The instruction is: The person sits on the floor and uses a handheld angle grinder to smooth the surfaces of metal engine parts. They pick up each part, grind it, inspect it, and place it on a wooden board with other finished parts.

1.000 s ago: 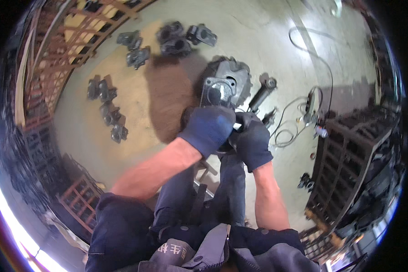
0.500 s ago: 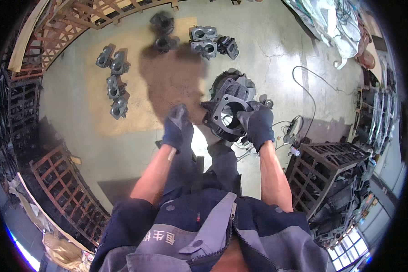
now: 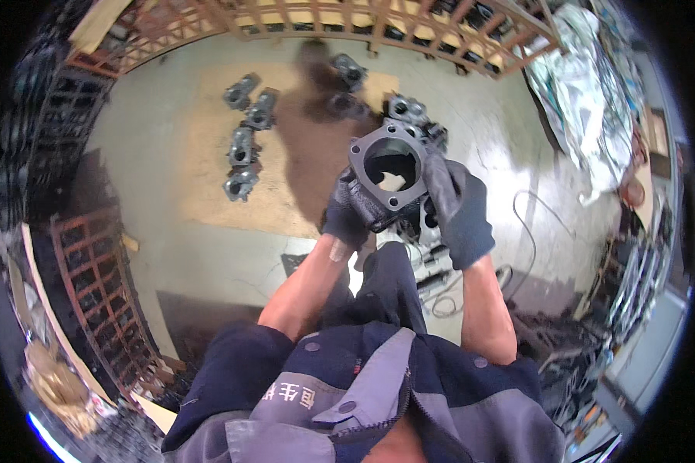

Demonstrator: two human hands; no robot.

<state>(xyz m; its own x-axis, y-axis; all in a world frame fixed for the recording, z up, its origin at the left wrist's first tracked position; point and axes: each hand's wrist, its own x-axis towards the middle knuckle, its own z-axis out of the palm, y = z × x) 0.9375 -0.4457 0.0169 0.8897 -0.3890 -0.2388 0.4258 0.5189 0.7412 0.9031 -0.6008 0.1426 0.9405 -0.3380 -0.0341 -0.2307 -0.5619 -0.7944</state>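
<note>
Both of my dark-gloved hands hold a heavy, dark grey metal casting point(image 3: 371, 142) up above the floor. Its square-cornered flange, with bolt holes around a large round opening, faces up. My left hand point(image 3: 345, 214) is closed on its lower left side. My right hand point(image 3: 461, 210) grips the right rim, fingers wrapped over the edge. Behind the held part, a small group of grey castings point(image 3: 408, 109) is partly hidden. Other dark parts beneath it are mostly covered by the casting and my hands.
A row of similar castings point(image 3: 242, 147) lies on a tan sheet point(image 3: 208, 202) at left, with another casting point(image 3: 350, 71) farther off. Rusty metal crates point(image 3: 93, 266) stand left and along the far side point(image 3: 286, 29). A black cable point(image 3: 527, 224) and white sacking point(image 3: 583, 127) are at right.
My left hand, a closed fist apart from the casting before, now grips its left side. The casting has come up, away from the dark part below it. My view has shifted leftward.
</note>
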